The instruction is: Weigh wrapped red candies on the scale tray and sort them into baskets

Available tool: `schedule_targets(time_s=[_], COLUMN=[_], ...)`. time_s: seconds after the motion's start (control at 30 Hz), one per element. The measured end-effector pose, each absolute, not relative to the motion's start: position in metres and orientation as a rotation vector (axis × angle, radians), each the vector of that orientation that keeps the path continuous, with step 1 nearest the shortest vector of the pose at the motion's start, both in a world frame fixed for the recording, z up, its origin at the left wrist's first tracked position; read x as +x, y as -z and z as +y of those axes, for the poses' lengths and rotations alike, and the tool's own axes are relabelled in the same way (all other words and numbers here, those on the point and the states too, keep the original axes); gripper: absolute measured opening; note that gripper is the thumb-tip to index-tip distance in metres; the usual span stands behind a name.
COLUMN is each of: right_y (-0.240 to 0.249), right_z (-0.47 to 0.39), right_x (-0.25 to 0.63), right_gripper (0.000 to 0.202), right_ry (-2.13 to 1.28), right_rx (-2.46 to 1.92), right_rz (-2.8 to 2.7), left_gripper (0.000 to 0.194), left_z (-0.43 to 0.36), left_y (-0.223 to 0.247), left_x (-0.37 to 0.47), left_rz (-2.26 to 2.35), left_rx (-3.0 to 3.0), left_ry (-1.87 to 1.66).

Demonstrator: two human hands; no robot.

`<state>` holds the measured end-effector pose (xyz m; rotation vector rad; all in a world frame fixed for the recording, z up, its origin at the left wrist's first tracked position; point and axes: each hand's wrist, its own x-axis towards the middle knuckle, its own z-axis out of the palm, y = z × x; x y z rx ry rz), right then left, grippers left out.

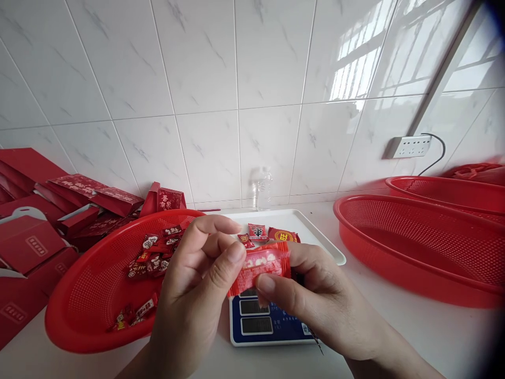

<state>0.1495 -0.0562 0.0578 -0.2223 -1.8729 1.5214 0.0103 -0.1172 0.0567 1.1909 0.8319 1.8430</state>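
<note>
Over the scale, a small red wrapped snack packet with a clear front and pale contents is held up between both hands. My right hand pinches it, thumb across the front and fingers behind. At the packet's left end, my left hand closes its thumb against it, with the other fingers curled behind. Below is a digital scale with a blue panel, partly covered by the hands. On its white tray lie a red packet, a smaller red candy and a larger red packet.
To the left, a red plastic basket contains several small wrapped candies. Red gift boxes are heaped beyond it. Two more red baskets stand at the right. A clear bottle stands by the tiled wall, below a power strip.
</note>
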Motion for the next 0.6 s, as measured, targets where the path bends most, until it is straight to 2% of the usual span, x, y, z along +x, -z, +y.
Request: schedule_targets(time_s=[0.17,0.6], right_y=[-0.0580,-0.0585], right_z=[-0.0558,-0.0575], right_x=[0.1491,0.1497], right_gripper=[0.036,0.041], right_ry=[-1.546,-1.528], right_rx=[-0.182,-0.225], right_rz=[-1.846,-1.853], left_gripper=[0.005,0.005], left_z=[-0.1157,-0.1123], left_y=[-0.0555,-0.0551], left_x=[0.0087,0.0070], left_rz=[0.821,0.810], left_rx=[1.240,1.263], left_ry=[-1.828,-1.832])
